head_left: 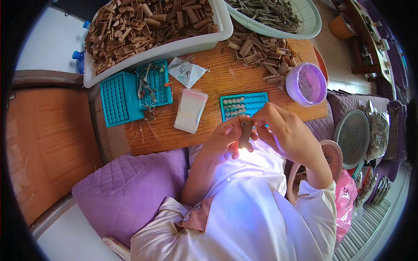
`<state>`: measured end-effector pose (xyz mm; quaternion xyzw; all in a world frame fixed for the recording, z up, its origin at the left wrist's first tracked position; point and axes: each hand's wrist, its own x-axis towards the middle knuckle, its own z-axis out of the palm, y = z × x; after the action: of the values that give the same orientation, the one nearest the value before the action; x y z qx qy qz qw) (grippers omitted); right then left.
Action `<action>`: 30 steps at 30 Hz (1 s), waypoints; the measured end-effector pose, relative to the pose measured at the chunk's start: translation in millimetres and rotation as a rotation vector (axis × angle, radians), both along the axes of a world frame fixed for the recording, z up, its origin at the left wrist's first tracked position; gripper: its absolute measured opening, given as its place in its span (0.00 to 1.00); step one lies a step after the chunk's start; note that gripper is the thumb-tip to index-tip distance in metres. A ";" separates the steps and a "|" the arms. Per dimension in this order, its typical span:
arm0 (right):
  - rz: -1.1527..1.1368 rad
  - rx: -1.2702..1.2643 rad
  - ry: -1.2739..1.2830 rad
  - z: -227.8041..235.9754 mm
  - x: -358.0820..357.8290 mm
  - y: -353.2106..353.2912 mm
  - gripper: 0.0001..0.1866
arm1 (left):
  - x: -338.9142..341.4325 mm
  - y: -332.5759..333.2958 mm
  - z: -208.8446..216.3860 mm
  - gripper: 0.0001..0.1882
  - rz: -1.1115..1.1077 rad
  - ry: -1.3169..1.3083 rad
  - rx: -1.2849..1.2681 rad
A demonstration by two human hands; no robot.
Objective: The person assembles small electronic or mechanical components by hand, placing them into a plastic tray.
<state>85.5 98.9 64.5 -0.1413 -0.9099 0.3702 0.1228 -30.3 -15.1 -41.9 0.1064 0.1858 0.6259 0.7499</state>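
My left hand (221, 141) is closed around a small brown plastic casing (245, 135) with a round hole near its top. A bright white light glows at the casing's lower end, over my lap. At the casing's upper right edge, the thumb and forefinger of my right hand (285, 132) are pinched together; whatever is between them is too small to make out. Just beyond my hands, a teal tray (254, 99) on the wooden table holds several small round silvery pieces in its left part.
A white tub (224, 19) of brown plastic parts stands at the back left, beside a pale green basket (317, 26). Loose brown parts (261, 50) lie near a purple bowl (320, 85). On the left are teal trays (117, 98), wired parts (150, 82) and clear bags (190, 111).
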 end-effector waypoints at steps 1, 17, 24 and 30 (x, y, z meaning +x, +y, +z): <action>0.000 0.002 0.000 1.2 -0.2 -0.2 0.11 | 0.4 1.1 1.4 0.24 0.001 0.020 0.031; -0.043 0.004 -0.075 -16.3 -1.2 -6.8 0.06 | 2.6 3.8 3.1 0.21 0.052 0.126 -0.086; -0.081 -0.014 -0.083 -27.9 5.7 1.1 0.08 | 5.9 5.6 -3.0 0.19 0.013 0.092 -0.117; -0.135 -0.096 0.001 -28.6 8.4 1.9 0.08 | 5.1 8.1 -1.2 0.18 0.029 -0.074 -0.082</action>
<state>94.0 100.8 35.9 -0.2076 -0.8795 0.4043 0.1412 -25.2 -7.0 -43.1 0.0493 0.1849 0.6321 0.7509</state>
